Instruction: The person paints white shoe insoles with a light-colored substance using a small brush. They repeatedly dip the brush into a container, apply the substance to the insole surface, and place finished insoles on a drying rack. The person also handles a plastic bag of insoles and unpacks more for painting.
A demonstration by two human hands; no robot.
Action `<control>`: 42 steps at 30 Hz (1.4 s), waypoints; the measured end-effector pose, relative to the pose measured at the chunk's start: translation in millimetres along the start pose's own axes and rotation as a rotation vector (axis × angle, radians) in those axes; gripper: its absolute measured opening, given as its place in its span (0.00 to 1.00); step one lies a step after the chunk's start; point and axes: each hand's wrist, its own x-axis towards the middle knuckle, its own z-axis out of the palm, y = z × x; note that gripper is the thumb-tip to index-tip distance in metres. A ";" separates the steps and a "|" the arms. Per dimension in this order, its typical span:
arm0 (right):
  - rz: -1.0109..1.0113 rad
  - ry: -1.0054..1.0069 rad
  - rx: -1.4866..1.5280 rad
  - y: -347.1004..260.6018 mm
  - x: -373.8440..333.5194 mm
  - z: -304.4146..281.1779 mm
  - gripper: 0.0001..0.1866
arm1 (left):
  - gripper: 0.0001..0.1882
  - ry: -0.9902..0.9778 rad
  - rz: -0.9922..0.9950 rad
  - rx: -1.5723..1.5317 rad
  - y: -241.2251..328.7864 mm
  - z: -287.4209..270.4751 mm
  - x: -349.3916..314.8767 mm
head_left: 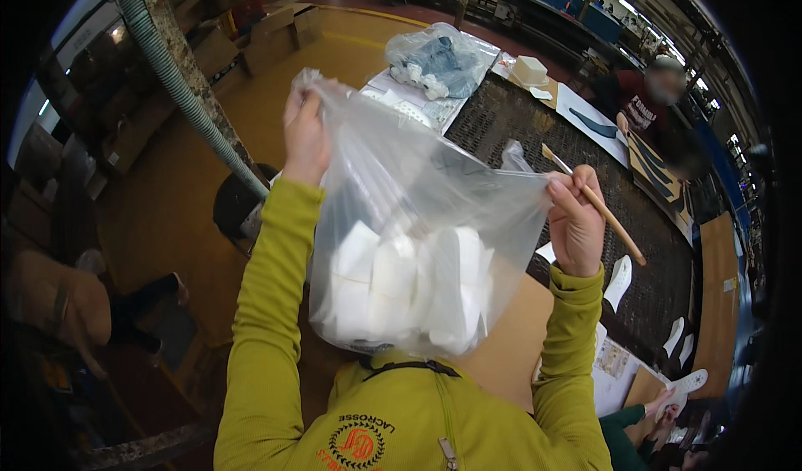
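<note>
Both my hands hold up a clear plastic bag (pixel 376 162) by its top edge, stretched wide between them. Inside, at the bottom, stand bundles of white insole-shaped pieces (pixel 393 275). My left hand (pixel 306 133) grips the bag's upper left corner, fingers closed on the bunched plastic. At the other corner, my right hand (pixel 576 220) pinches the plastic between thumb and fingers. That same hand also holds a brush (pixel 614 220) with a wooden handle, its bristles pointing up and left beyond the bag's edge.
A dark mesh-topped table (pixel 535 129) runs along my right, with white soles (pixel 618 283) on it. Another plastic bag (pixel 439 62) sits at its far end. One person (pixel 652 103) works across the table; another person's hands (pixel 664 404) hold a sole. A ribbed hose (pixel 180 78) hangs at left.
</note>
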 end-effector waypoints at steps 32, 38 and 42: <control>0.219 -0.035 0.028 88.7 9.9 135.7 0.15 | 0.22 0.150 -0.295 0.597 -10.8 -114.7 -189.4; 0.067 -0.081 0.061 85.2 32.7 157.0 0.15 | 0.21 0.244 -0.247 0.326 -28.5 -138.3 -176.6; 0.050 -0.056 0.108 105.3 71.7 173.6 0.15 | 0.20 0.303 -0.222 0.396 -52.1 -166.5 -136.3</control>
